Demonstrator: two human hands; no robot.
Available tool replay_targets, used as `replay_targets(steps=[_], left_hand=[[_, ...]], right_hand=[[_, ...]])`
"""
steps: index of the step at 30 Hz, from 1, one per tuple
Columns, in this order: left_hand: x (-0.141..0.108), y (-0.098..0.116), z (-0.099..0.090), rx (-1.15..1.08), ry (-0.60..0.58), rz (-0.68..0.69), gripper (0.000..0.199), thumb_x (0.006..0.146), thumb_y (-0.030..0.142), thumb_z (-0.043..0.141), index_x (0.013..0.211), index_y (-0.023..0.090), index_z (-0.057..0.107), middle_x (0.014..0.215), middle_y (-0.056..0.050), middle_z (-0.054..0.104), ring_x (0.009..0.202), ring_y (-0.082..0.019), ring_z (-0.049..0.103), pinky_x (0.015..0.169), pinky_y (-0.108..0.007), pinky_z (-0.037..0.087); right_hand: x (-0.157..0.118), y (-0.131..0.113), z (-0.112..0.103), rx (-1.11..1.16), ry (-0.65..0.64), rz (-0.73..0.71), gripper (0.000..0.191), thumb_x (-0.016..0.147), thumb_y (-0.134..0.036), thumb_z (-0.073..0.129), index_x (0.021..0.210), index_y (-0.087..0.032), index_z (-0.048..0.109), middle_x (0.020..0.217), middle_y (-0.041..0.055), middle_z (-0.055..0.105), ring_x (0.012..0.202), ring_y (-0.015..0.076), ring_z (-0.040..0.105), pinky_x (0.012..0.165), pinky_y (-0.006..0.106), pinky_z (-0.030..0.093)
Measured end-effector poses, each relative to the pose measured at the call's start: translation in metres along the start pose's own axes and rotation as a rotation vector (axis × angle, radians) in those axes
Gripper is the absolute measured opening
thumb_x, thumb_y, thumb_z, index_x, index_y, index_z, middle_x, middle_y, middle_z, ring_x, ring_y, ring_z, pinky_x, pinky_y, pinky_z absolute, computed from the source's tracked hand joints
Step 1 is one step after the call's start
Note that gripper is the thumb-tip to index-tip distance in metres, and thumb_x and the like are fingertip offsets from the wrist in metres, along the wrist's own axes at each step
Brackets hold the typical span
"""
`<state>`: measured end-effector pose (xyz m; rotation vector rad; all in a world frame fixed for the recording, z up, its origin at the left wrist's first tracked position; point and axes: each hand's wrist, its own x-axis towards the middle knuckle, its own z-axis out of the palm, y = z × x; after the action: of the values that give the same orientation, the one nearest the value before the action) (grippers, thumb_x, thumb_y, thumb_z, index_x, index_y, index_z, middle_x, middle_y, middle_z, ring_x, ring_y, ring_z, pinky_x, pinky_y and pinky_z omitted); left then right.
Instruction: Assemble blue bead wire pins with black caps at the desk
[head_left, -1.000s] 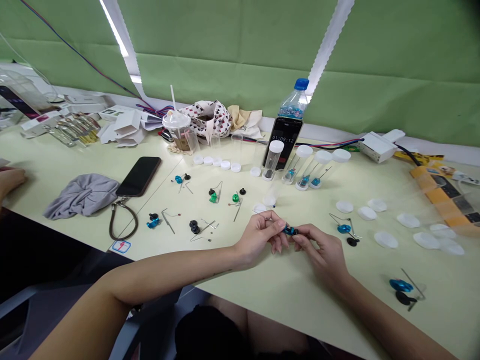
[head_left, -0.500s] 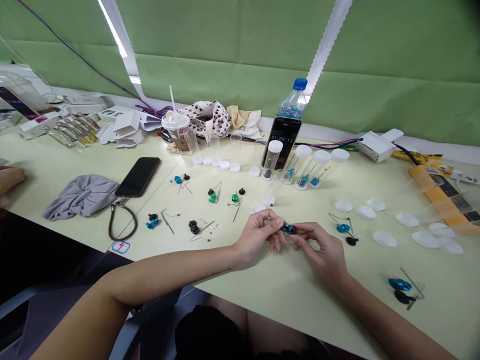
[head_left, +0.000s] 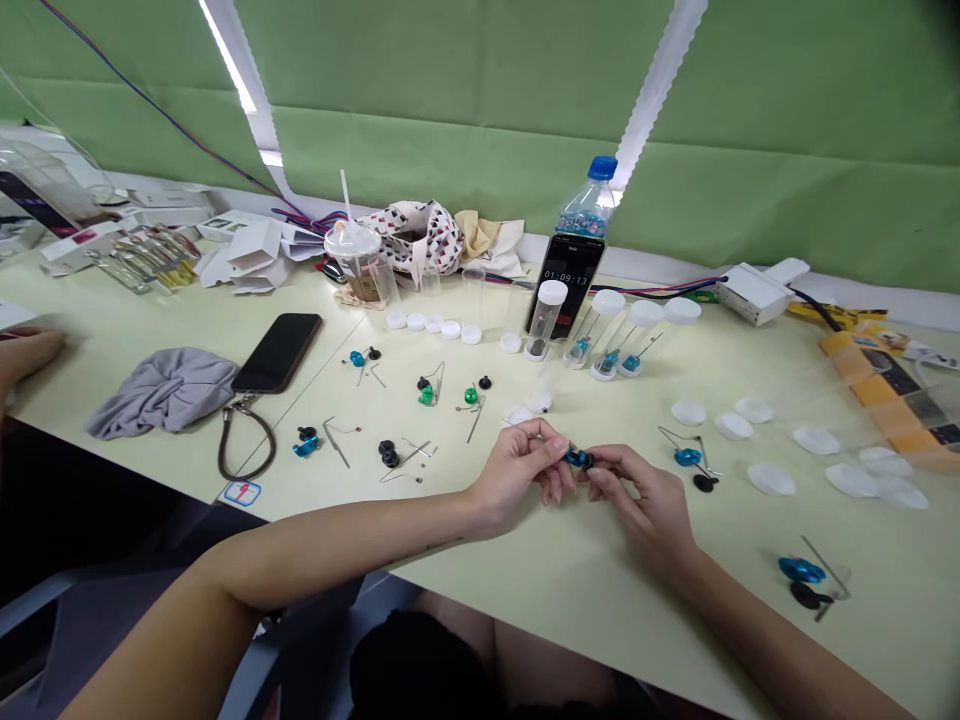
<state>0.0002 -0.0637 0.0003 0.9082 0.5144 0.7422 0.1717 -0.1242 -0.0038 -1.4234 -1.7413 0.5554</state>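
Left grip (head_left: pixel 525 468) and right grip (head_left: pixel 643 498), fingers curled inward, pinch one blue-and-black part (head_left: pixel 577 458) between them.

I see glossy blue-black part (head_left: pixel 578 459) between left hand (head_left: pixel 525 470) and right hand (head_left: pixel 646 495) | matt grey cloth (head_left: pixel 161 392) farther left | smooth clear plastic tubes (head_left: pixel 548 322) beyond

On the table (head_left: pixel 574 585), a water bottle (head_left: pixel 586 213) stands far back, behind a propped smartphone (head_left: pixel 579 260). Three capped tubes (head_left: pixel 646 315) stand to that phone's right, a drink cup (head_left: pixel 355 265) to its left. Nearer, at left, a second phone (head_left: pixel 277 352) lies just right of a cloth (head_left: pixel 163 390).
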Motion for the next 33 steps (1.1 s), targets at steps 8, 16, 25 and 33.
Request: replay_targets(steps=[8, 16, 25, 33], left_hand=[[0.0017, -0.0014, -0.0014, -0.006, 0.001, 0.003, 0.032, 0.081, 0.044, 0.060, 0.079, 0.014, 0.049, 0.059, -0.004, 0.064, 0.041, -0.009, 0.052, 0.040, -0.019, 0.038], [0.0002, -0.0005, -0.0001, 0.006, 0.004, 0.000, 0.033, 0.081, 0.045, 0.060, 0.079, 0.014, 0.049, 0.059, -0.003, 0.063, 0.042, -0.009, 0.052, 0.040, -0.019, 0.037], [-0.0005, 0.0010, 0.0007, -0.004, 0.005, 0.004, 0.033, 0.081, 0.045, 0.060, 0.080, 0.014, 0.050, 0.059, -0.004, 0.064, 0.042, -0.009, 0.053, 0.041, -0.019, 0.038], [0.0011, -0.0004, -0.0007, -0.005, 0.017, -0.005, 0.035, 0.079, 0.047, 0.061, 0.079, 0.015, 0.048, 0.059, -0.003, 0.064, 0.042, -0.009, 0.052, 0.040, -0.019, 0.038]], right_hand=[[0.0001, -0.0020, 0.0022, -0.015, 0.072, 0.009, 0.018, 0.087, -0.035, 0.057, 0.098, -0.020, 0.057, 0.076, 0.0019, 0.066, 0.059, 0.0125, 0.062, 0.054, 0.024, 0.052], [0.0016, -0.0033, 0.0023, -0.012, 0.049, -0.013, 0.015, 0.088, -0.034, 0.054, 0.094, -0.021, 0.058, 0.071, 0.0003, 0.065, 0.057, 0.0122, 0.061, 0.055, 0.024, 0.051], [-0.0007, 0.0001, 0.0023, 0.011, 0.035, 0.043, 0.030, 0.086, -0.037, 0.057, 0.111, -0.021, 0.052, 0.075, 0.0005, 0.065, 0.060, 0.0129, 0.063, 0.051, 0.023, 0.050], [-0.0006, -0.0003, 0.0042, -0.040, 0.082, -0.012, 0.019, 0.087, -0.033, 0.056, 0.102, -0.021, 0.056, 0.078, 0.0028, 0.068, 0.060, 0.0140, 0.065, 0.054, 0.025, 0.053]])
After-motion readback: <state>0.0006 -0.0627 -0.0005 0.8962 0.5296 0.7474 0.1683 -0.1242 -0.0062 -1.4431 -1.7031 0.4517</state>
